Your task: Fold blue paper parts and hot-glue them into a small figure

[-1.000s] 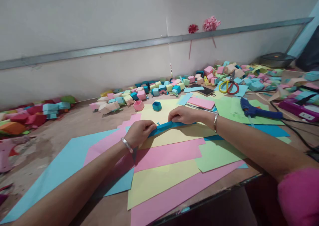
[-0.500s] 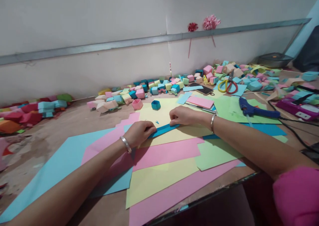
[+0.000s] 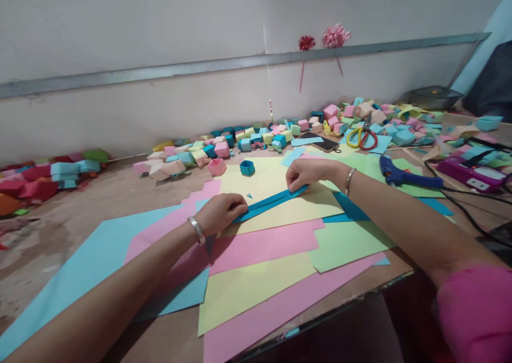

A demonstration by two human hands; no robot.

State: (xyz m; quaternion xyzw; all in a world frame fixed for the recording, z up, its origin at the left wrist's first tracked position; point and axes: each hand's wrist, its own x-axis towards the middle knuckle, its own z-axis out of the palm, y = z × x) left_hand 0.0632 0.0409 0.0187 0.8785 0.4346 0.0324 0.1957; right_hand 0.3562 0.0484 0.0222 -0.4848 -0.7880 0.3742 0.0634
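A folded blue paper strip (image 3: 269, 203) stretches between my two hands above a yellow sheet (image 3: 276, 172). My left hand (image 3: 222, 211) pinches its left end. The other end, raised slightly higher, is between the closed fingers of my right hand (image 3: 311, 174). A lengthwise crease shows along the strip. Just beyond it stand a small blue paper box (image 3: 247, 168) and a pink paper box (image 3: 217, 167), both with open tops. A tiny blue paper scrap (image 3: 249, 195) lies on the yellow sheet near the strip.
Coloured sheets, among them a pink sheet (image 3: 264, 245), overlap under my arms. Many small paper boxes (image 3: 222, 150) line the wall. To the right lie scissors (image 3: 362, 138), a phone (image 3: 320, 142), a blue glue gun (image 3: 408, 177) with its cord, and a purple power strip (image 3: 474, 175).
My right hand has moved right and slightly up along the blue strip, so more of the strip shows between my hands. My left hand stays at its end.
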